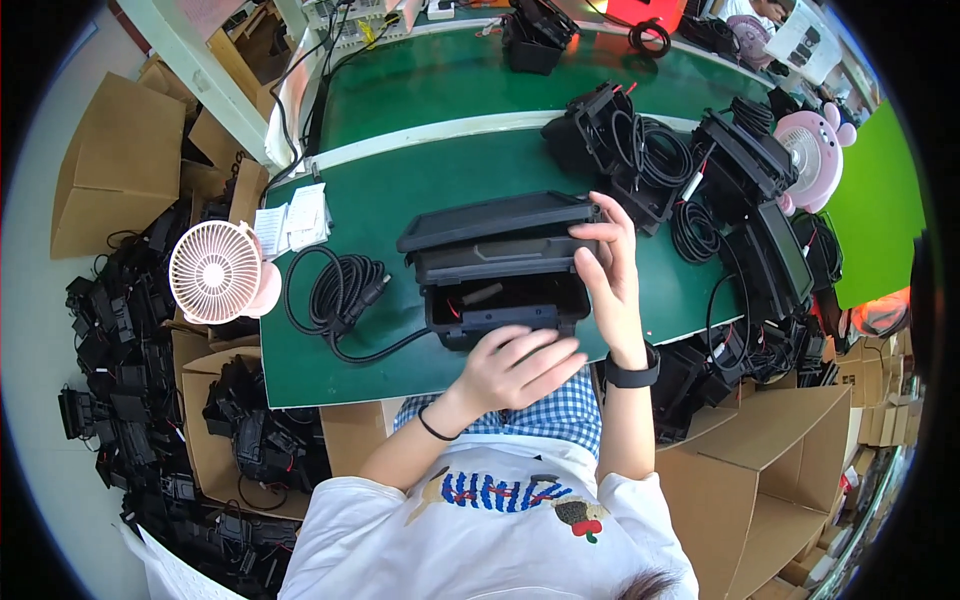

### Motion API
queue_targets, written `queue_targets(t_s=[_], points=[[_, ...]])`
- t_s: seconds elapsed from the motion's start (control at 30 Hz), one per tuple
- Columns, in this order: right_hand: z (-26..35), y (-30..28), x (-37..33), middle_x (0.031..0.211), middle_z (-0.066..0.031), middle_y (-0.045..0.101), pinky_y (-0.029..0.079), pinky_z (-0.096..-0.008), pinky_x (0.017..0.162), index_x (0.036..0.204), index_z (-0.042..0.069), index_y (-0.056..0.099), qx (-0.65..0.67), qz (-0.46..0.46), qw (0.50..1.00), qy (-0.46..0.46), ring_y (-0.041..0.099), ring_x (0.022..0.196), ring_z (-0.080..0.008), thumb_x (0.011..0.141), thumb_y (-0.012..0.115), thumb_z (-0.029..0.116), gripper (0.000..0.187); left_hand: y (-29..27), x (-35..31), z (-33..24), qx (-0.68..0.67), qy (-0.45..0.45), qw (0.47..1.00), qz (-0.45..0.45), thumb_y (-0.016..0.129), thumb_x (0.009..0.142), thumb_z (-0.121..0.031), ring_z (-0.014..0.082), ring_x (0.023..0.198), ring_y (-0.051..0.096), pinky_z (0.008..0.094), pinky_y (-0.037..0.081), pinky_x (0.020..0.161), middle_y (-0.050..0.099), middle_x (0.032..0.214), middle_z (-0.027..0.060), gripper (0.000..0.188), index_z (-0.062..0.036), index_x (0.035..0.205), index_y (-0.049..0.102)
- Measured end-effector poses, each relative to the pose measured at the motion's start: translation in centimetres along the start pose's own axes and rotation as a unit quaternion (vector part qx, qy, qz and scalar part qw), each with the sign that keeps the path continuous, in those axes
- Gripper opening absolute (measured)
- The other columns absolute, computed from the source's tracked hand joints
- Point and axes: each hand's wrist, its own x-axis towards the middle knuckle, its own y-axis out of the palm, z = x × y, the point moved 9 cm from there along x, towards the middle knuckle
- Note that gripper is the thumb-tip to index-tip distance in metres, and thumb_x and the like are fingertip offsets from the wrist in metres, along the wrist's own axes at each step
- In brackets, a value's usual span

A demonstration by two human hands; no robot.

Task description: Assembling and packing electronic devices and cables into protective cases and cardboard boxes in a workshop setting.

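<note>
The right hand points upward, its fingers grasping the right end of the raised lid. The left hand slants rightward over the near edge of the box, fingers extended, released. The box sits open on the tabletop.

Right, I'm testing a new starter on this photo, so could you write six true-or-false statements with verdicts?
1. The right hand touches the lid of the black box. True.
2. The box is fully shut. False: it is open, its inside in view.
3. The coiled cable lies right of the box. False: it lies to the left.
4. A dark wristband is on the right arm. True.
5. White papers lie near the pale pink fan at left. True.
6. The left hand holds that fan. False: it is at the box's near side.
</note>
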Motion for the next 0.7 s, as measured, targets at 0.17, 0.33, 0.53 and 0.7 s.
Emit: queue_targets(t_s=[0.17,0.33,0.53,0.7], points=[[-1.8,0.6,-0.4,0.146,-0.0133,0.041,0.031,-0.0423,0.110,0.106,0.009,0.063,-0.008,0.002,1.000,-0.008,0.042,0.133,-0.0296,0.087,0.064,0.013,0.019,-4.3,-4.5,3.7,0.063,-0.132,0.983,-0.112,0.084,0.069,-0.010,0.0209,0.087,0.054,0.0348,0.044,0.078,0.054,0.096,0.0026,0.044,-0.0132,0.104,0.059],[-3.2,0.9,-0.3,0.147,-0.0132,0.040,0.032,-0.0404,0.108,0.107,0.008,0.062,0.016,-0.028,0.999,-0.004,0.042,0.133,-0.0284,0.089,0.061,0.012,0.018,-4.9,-6.2,9.1,-0.023,-0.407,0.909,-0.084,0.073,0.075,0.000,0.0268,0.102,0.051,0.0380,0.045,0.088,0.046,0.115,0.0133,0.043,-0.0014,0.114,0.054],[-3.2,1.2,-0.5,0.149,-0.0137,0.039,0.032,-0.0391,0.108,0.108,0.007,0.061,0.010,-0.021,1.000,0.005,0.042,0.134,-0.0281,0.091,0.058,0.012,0.018,-4.1,-5.5,9.6,-0.004,-0.416,0.908,-0.042,0.077,0.073,-0.005,0.0286,0.110,0.051,0.0393,0.045,0.092,0.041,0.130,0.0158,0.041,-0.0037,0.110,0.059],[-3.1,1.1,-0.4,0.149,-0.0143,0.038,0.031,-0.0395,0.109,0.109,0.008,0.061,0.021,-0.013,1.000,-0.006,0.041,0.134,-0.0284,0.091,0.058,0.013,0.019,-3.8,-4.7,9.2,-0.062,-0.366,0.928,-0.032,0.077,0.074,-0.003,0.0272,0.113,0.050,0.0381,0.045,0.093,0.040,0.133,0.0144,0.038,-0.0058,0.108,0.060]])
